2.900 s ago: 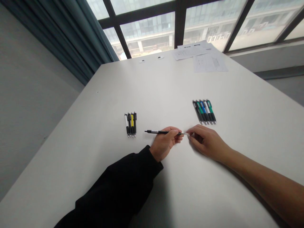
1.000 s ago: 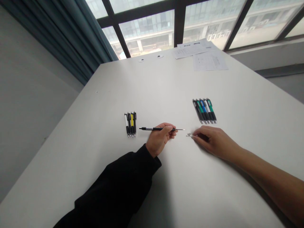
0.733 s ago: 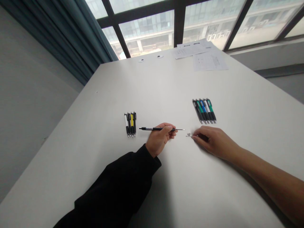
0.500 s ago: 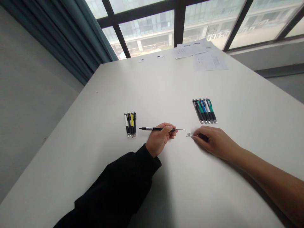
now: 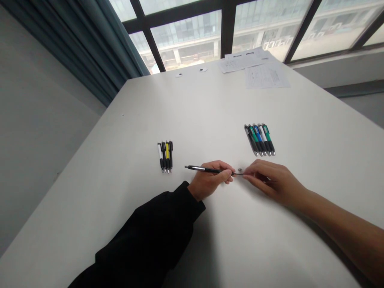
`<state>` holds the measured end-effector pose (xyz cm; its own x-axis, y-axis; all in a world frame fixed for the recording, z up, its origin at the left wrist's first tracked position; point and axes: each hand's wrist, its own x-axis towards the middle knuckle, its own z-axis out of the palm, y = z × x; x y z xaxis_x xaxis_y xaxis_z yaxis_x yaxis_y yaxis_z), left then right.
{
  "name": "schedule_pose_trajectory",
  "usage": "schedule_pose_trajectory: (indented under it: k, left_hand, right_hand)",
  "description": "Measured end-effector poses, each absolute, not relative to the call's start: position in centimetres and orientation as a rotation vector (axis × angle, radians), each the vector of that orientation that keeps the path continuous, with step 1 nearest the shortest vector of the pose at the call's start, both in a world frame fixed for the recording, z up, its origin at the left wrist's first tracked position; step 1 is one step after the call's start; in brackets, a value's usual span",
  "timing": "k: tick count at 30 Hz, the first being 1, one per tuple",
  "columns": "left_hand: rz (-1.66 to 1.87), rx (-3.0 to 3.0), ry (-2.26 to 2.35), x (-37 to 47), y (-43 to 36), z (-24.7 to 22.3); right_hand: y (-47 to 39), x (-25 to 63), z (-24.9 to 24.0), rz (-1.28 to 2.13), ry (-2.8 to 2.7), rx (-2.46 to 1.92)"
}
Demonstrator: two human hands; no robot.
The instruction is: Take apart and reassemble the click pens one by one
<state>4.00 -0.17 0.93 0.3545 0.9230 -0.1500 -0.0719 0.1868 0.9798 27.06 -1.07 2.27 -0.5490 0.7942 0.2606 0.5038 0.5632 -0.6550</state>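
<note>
My left hand is closed around a black pen held nearly level, its clicker end pointing left. From the pen's open front end a thin refill sticks out to the right. The refill's tip meets the pinched thumb and finger of my right hand. Those fingertips hold a tiny pale piece that looks like a spring, now mostly hidden. Just beyond them a small silver cone tip lies on the white table.
Left of my hands lies a row of several pens, white, black and yellow. Another row of pens, black, green, blue and white, lies at the right. Paper sheets and two eye-like cutouts are by the window.
My left hand has moved right and slightly nearer to me with the pen, bringing the refill's tip to my right fingertips. The pale piece there is now mostly covered.
</note>
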Motion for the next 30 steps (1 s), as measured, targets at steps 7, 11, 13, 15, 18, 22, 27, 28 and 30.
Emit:
schedule_pose_trajectory:
  k: [7,11,13,15,18,22,27,28,30]
  left_hand:
    - [0.888,1.163,0.966,4.0,0.0,0.8]
    - [1.011,1.049,0.969,3.6,0.6,0.4]
    - [1.055,0.974,0.963,3.4,0.9,0.3]
    - [1.083,0.920,0.972,3.2,1.1,0.4]
    - [1.109,0.881,0.973,3.1,1.3,0.6]
    - [1.110,0.860,0.971,3.1,1.2,0.7]
    - [1.103,0.853,0.987,3.2,1.1,0.7]
    - [1.099,0.852,0.989,3.2,1.1,0.7]
    - [1.094,0.850,0.990,3.2,1.1,0.7]
  right_hand:
    - [-0.5,27.6,3.0,0.751,-2.395,-1.043]
    - [0.2,28.8,3.3,0.791,-2.494,-1.063]
    - [0.5,29.4,3.2,0.814,-2.535,-1.070]
    - [0.7,29.8,3.1,0.826,-2.563,-1.086]
    - [0.7,29.9,2.9,0.806,-2.596,-1.106]
    - [0.7,29.8,2.9,0.767,-2.607,-1.114]
    - [0.7,29.6,2.8,0.709,-2.604,-1.161]
    - [0.7,29.5,2.8,0.700,-2.600,-1.170]
    - [0.8,29.4,2.7,0.691,-2.587,-1.183]
